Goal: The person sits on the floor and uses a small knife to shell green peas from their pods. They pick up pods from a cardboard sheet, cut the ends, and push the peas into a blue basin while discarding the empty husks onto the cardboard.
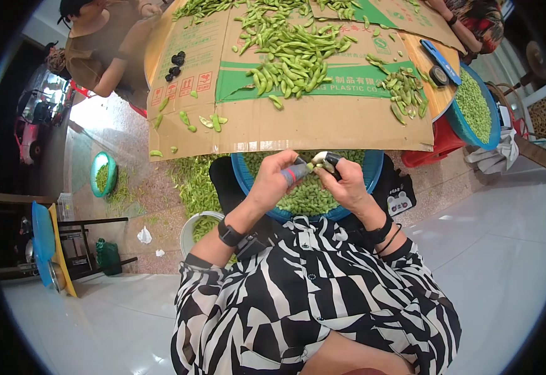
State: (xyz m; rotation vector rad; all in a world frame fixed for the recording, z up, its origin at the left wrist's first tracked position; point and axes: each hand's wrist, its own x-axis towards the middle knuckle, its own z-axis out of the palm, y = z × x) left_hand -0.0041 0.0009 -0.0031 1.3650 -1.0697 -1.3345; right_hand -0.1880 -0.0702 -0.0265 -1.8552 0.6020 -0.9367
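My left hand (273, 177) and my right hand (348, 182) meet fingertip to fingertip above a blue plastic basin (238, 174). Between them they pinch a small green soybean pod (310, 167), partly covered by the fingers. Tape or finger covers wrap several fingertips, grey with a red band on the left, black and white on the right. Shelled green soybeans (306, 199) fill the basin, which rests at my lap. Just beyond the hands, flattened cardboard (301, 124) covers the table, bearing a heap of unshelled soybean pods (296, 61).
Discoloured pods (404, 91) lie right on the cardboard, near a tape roll (439, 75) and a blue tool (441, 61). Another basin of beans (472, 105) stands far right. Empty hulls (195, 185) cover the floor by a white bucket (186, 234). Two people (99, 51) (474, 23) sit across.
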